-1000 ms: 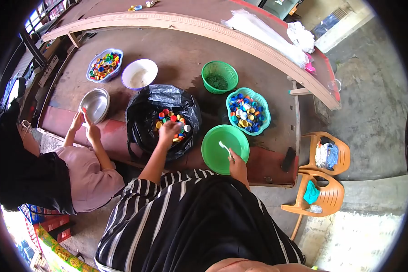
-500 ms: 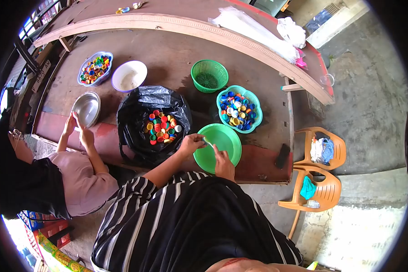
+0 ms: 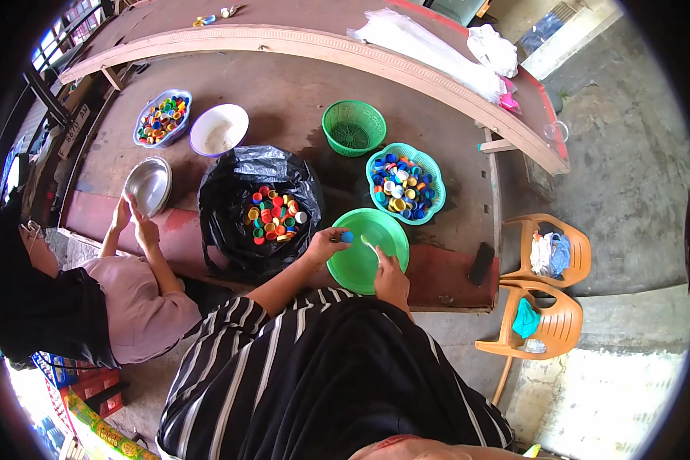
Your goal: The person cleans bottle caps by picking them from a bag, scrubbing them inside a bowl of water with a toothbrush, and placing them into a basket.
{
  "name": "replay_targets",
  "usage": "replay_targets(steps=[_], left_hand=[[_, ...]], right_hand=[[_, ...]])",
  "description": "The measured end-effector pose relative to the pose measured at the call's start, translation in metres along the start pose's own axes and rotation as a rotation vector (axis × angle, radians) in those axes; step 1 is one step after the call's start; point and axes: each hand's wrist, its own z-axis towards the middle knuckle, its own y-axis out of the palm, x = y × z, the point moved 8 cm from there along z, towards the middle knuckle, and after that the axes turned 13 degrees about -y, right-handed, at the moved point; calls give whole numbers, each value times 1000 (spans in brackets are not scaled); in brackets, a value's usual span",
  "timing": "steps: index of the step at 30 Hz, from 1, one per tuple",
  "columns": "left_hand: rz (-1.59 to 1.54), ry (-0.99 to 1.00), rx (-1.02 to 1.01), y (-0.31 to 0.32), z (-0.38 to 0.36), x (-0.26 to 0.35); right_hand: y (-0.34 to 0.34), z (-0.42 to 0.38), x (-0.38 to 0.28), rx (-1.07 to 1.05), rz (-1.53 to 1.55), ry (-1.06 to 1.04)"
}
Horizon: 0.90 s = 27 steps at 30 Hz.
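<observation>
A blue bottle cap (image 3: 346, 237) is pinched in my left hand (image 3: 329, 244), over the left rim of the green basin (image 3: 395, 264). My right hand (image 3: 392, 279) grips a slim white toothbrush (image 3: 369, 244), its head above the basin and a little apart from the cap. Left of my hands, a black plastic bag (image 3: 230, 230) lies open with loose bottle caps (image 3: 272, 215) of several colours inside. Behind the basin stands a light-blue basket (image 3: 438, 192) filled with mostly blue and white caps (image 3: 400, 184).
A green basket (image 3: 354, 123), a white bowl (image 3: 221, 129), a metal bowl (image 3: 149, 186) and a pale basket of caps (image 3: 162, 118) stand on the table. A co-worker's hands (image 3: 134, 218) are near the metal bowl. Orange chairs (image 3: 563, 318) stand at the right.
The toothbrush has drawn back from the cap, my right hand moving slightly right. My left hand has turned so the cap's blue face shows.
</observation>
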Motion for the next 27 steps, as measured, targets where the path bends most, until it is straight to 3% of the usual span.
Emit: replay_targets(steps=[3, 6, 9, 12, 15, 18, 24, 27], left_hand=[[264, -33, 65, 6, -1, 5], [170, 27, 39, 15, 1, -3], [130, -64, 11, 18, -1, -8], [-497, -279, -122, 33, -2, -24], [-669, -350, -194, 38, -1, -27], [-736, -371, -224, 42, -2, -26], [-769, -326, -261, 63, -3, -25], [-751, -321, -302, 72, -4, -29]], right_hand=[[-14, -5, -23, 59, 127, -191], [-7, 2, -10, -48, 31, -57], [11, 15, 22, -10, -32, -4], [45, 14, 39, -143, -132, -121], [29, 7, 32, -60, -62, -67], [-5, 0, 11, 33, 78, -56], [8, -9, 9, 103, 364, -233], [5, -8, 26, 47, 289, -124]])
